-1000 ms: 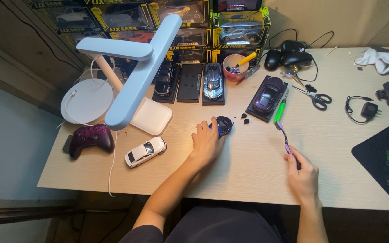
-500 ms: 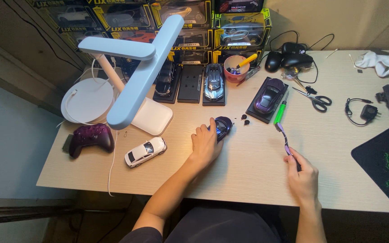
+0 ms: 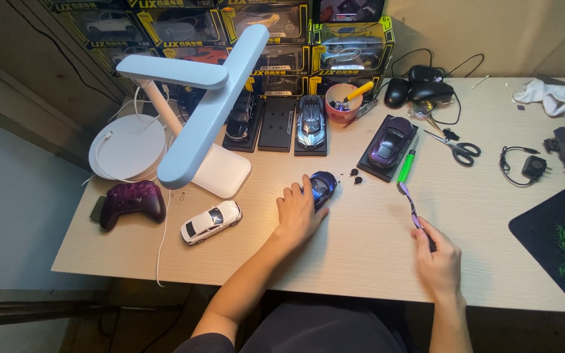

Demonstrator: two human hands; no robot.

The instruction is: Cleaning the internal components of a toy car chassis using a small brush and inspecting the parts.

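Head view: our left hand point(image 3: 297, 212) lies with fingers curled on the blue car point(image 3: 322, 187), mid-desk point(image 3: 361, 255), its long axis slanting up-right. Our right hand point(image 3: 438, 260) grips a purple tool point(image 3: 410, 200), tip pointing up-left.

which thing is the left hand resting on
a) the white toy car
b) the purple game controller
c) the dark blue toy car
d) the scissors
c: the left hand lies over the dark blue toy car near the middle of the desk, while the white toy car, purple game controller and scissors lie apart from it, untouched.
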